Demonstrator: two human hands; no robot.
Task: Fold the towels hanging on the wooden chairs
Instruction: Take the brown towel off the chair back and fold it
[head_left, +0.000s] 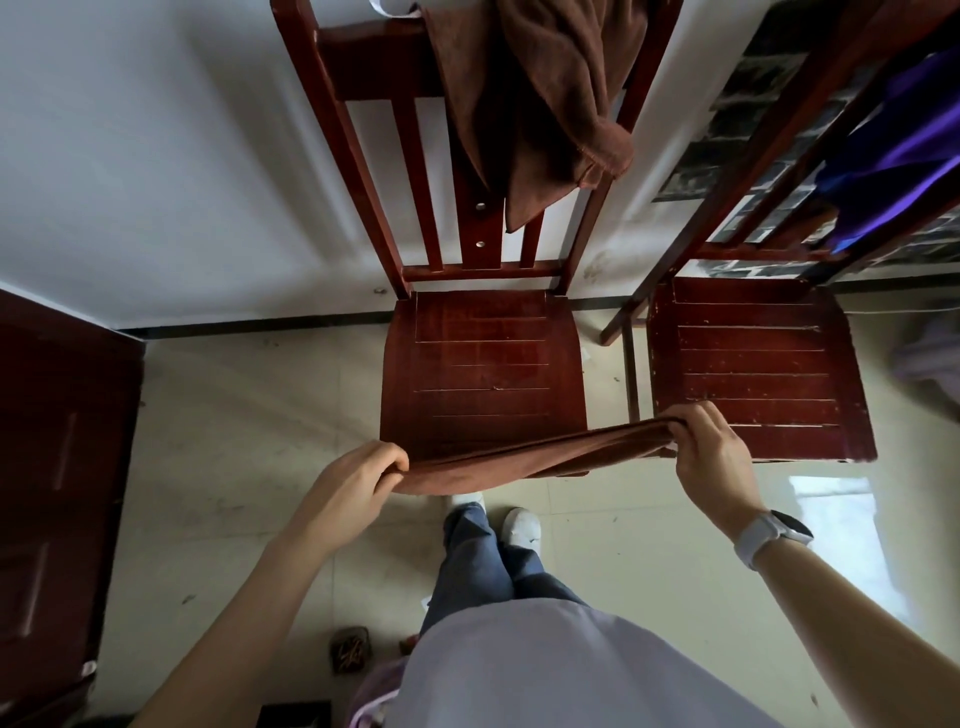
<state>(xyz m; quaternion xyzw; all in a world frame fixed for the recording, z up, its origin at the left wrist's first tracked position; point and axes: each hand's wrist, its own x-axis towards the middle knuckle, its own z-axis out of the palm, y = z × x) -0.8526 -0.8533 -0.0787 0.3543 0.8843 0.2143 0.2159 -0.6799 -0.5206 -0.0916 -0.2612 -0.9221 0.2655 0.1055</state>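
A plain home room. 2 wooden chairs (483, 364) stand against a white wall (156, 156) on tiled floor (649, 545).

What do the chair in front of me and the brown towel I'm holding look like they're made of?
The chair looks like solid wood under a glossy reddish-brown varnish: the seat shows plank grooves and sheen, and the back has slats. The brown towel, stretched between the left hand and right hand, looks like soft, matte terry or microfibre cloth; it sags and creases, though the weave is too fine to tell.
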